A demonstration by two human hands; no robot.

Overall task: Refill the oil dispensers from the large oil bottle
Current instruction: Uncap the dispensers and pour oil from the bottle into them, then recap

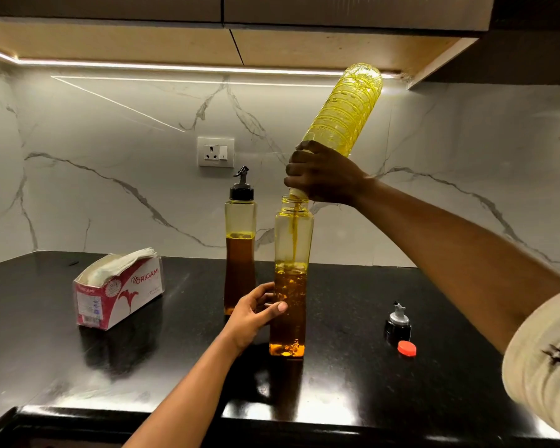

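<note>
The right hand [324, 174] grips the neck of the upended large oil bottle [343, 111], arm raised, its mouth over the open dispenser [290, 276]. The left hand's [256, 313] fingers curl round that dispenser's waist. Just behind them stands a capped dispenser [240, 240]; left, a tissue pack [118, 287] reads "ORIGAMI"; right, a pourer cap [398, 321] and a red cap [407, 348].

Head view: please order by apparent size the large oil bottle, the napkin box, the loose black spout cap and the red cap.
1. large oil bottle
2. napkin box, nearly as big
3. black spout cap
4. red cap
</note>
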